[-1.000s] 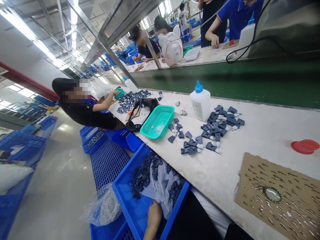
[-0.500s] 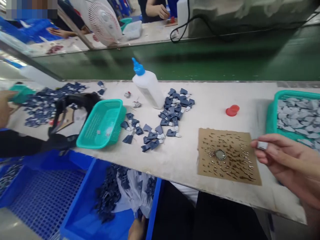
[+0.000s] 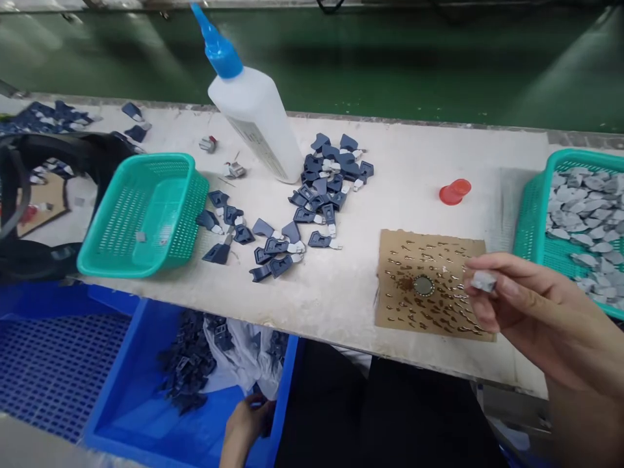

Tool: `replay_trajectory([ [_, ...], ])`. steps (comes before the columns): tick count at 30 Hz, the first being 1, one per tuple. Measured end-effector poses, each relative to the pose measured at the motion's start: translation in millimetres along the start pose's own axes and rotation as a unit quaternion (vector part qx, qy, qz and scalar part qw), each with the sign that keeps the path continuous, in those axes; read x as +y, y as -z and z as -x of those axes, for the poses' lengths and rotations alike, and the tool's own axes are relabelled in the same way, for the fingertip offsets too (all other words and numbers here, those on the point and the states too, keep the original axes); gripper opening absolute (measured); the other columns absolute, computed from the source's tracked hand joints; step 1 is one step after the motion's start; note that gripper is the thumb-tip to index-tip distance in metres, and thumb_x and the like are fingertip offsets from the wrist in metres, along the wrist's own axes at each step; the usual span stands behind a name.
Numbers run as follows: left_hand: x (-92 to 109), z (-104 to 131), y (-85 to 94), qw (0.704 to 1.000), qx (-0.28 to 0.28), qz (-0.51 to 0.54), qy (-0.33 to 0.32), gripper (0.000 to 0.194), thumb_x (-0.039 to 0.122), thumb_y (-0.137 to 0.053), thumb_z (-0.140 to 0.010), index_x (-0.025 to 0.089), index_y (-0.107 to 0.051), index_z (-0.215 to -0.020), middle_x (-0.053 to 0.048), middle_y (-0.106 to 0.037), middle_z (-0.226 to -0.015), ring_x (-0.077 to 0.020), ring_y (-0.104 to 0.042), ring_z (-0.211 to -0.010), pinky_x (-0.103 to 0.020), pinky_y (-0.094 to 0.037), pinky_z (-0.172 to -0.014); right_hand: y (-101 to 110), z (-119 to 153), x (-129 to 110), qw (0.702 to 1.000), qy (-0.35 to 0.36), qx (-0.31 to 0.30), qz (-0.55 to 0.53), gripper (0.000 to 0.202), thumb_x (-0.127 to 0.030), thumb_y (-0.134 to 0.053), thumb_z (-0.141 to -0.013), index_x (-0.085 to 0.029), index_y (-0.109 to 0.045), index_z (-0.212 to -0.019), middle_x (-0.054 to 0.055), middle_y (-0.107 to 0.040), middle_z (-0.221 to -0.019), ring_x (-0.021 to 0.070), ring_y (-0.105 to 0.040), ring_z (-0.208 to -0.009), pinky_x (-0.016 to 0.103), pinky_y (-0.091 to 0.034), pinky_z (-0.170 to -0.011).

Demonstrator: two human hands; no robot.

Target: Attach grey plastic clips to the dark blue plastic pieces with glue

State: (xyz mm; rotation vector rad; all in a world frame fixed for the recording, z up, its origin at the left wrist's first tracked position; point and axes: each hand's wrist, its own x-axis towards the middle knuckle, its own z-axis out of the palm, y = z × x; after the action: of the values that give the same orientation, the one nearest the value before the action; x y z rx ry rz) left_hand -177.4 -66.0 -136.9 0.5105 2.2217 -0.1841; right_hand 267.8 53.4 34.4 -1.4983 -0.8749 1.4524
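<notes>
Two hands are in view. The right hand (image 3: 526,312) pinches a small grey piece (image 3: 484,281) between thumb and fingertips, held above the right edge of the brown card (image 3: 414,260) strewn with tiny metal pins. The left hand (image 3: 246,426) is down in the blue bin (image 3: 127,416) below the desk (image 3: 341,305), fingers curled at the plastic bag (image 3: 238,354) of dark parts (whether it grips anything I cannot tell). On the desk lie a scatter of dark blue pieces (image 3: 312,201), a tilted glue bottle (image 3: 253,107), a red cap (image 3: 454,191), and teal baskets: one nearly bare (image 3: 146,214), one (image 3: 529,221) with grey pieces.
</notes>
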Motion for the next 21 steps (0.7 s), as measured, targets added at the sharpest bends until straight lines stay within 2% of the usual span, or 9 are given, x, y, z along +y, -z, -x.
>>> replay_trajectory([
  [2, 5.2, -0.7, 25.7, 0.999, 0.039, 0.000, 0.013, 0.026, 0.037, -0.075, -0.081, 0.015, -0.063, -0.079, -0.002, -0.064, -0.059, -0.0261, -0.070, -0.063, -0.039, -0.058, -0.066, 0.0, 3.2, 2.7, 1.000, 0.015, 0.010, 0.020, 0.022, -0.044, -0.075, -0.089, -0.035, -0.074, -0.110, 0.000, -0.065, -0.067, 0.0143, -0.065, -0.061, 0.020, -0.057, -0.055],
  [5, 13.4, 12.2, 69.7, 0.994, 0.108, 0.019, -0.004, 0.036, 0.039, -0.075, -0.073, 0.016, -0.069, -0.100, -0.006, -0.073, -0.075, -0.0369, -0.076, -0.089, -0.045, -0.059, -0.081, 0.4, 7.5, 8.7, 0.967, 0.088, 0.108, 0.215, 0.025, -0.046, -0.080, -0.085, -0.034, -0.075, -0.107, 0.000, -0.073, -0.078, 0.0174, -0.071, -0.070, 0.024, -0.058, -0.057],
  [7, 24.8, 32.5, 89.8, 0.983, 0.132, 0.111, -0.070, 0.055, 0.047, -0.077, -0.073, 0.024, -0.068, -0.122, -0.004, -0.077, -0.096, -0.0316, -0.073, -0.106, -0.040, -0.058, -0.092, -0.4, 8.3, 12.8, 0.896, 0.164, 0.156, 0.381, 0.020, -0.046, -0.078, -0.087, -0.034, -0.076, -0.103, -0.002, -0.077, -0.089, 0.0165, -0.073, -0.076, 0.026, -0.057, -0.062],
  [9, 44.4, 58.5, 95.4, 0.939, 0.128, 0.270, -0.170, 0.064, 0.048, -0.086, -0.068, 0.029, -0.070, -0.127, -0.003, -0.076, -0.111, -0.0250, -0.072, -0.107, -0.032, -0.058, -0.091, -2.0, 7.2, 16.3, 0.812, 0.254, 0.155, 0.501, 0.012, -0.039, -0.075, -0.092, -0.034, -0.076, -0.102, -0.005, -0.078, -0.097, 0.0145, -0.073, -0.084, 0.027, -0.057, -0.071],
  [10, 57.1, 71.8, 92.6, 0.908, 0.109, 0.340, -0.220, 0.062, 0.046, -0.090, -0.066, 0.028, -0.073, -0.123, -0.004, -0.075, -0.113, -0.0224, -0.072, -0.102, -0.029, -0.060, -0.088, -2.8, 6.1, 17.7, 0.781, 0.291, 0.138, 0.536, 0.010, -0.034, -0.073, -0.094, -0.033, -0.076, -0.104, -0.006, -0.078, -0.099, 0.0136, -0.073, -0.088, 0.028, -0.056, -0.075],
  [12, 86.0, 95.1, 78.1, 0.849, 0.037, 0.417, -0.322, 0.051, 0.038, -0.094, -0.065, 0.024, -0.079, -0.111, -0.005, -0.074, -0.106, -0.0187, -0.073, -0.089, -0.025, -0.062, -0.079, -4.1, 3.5, 19.9, 0.746, 0.332, 0.101, 0.569, 0.012, -0.025, -0.071, -0.095, -0.030, -0.075, -0.105, -0.006, -0.078, -0.099, 0.0129, -0.072, -0.092, 0.027, -0.054, -0.078],
  [16, 143.6, 124.3, 33.3, 0.746, -0.193, 0.412, -0.487, 0.040, 0.015, -0.088, -0.072, 0.027, -0.079, -0.110, -0.005, -0.072, -0.109, -0.0148, -0.075, -0.085, -0.021, -0.065, -0.077, -5.7, -0.1, 20.8, 0.737, 0.340, 0.064, 0.581, 0.017, -0.018, -0.072, -0.093, -0.026, -0.074, -0.108, -0.005, -0.077, -0.102, 0.0125, -0.072, -0.095, 0.026, -0.053, -0.081],
  [18, 166.0, 132.4, 11.8, 0.695, -0.299, 0.416, -0.505, 0.040, 0.009, -0.085, -0.075, 0.027, -0.077, -0.110, -0.005, -0.073, -0.114, -0.0144, -0.076, -0.090, -0.022, -0.065, -0.083, -6.9, -0.9, 19.7, 0.726, 0.344, 0.056, 0.592, 0.017, -0.017, -0.072, -0.093, -0.024, -0.074, -0.108, -0.003, -0.077, -0.102, 0.0121, -0.071, -0.094, 0.025, -0.052, -0.082],
  [21, 187.1, 139.9, -12.3, 0.626, -0.436, 0.441, -0.472, 0.032, 0.018, -0.082, -0.082, 0.025, -0.069, -0.110, -0.007, -0.074, -0.119, -0.0167, -0.077, -0.096, -0.028, -0.066, -0.089, -8.0, 0.0, 19.3, 0.715, 0.343, 0.040, 0.608, 0.017, -0.017, -0.071, -0.094, -0.023, -0.074, -0.109, -0.002, -0.078, -0.104, 0.0115, -0.071, -0.095, 0.023, -0.051, -0.082],
])
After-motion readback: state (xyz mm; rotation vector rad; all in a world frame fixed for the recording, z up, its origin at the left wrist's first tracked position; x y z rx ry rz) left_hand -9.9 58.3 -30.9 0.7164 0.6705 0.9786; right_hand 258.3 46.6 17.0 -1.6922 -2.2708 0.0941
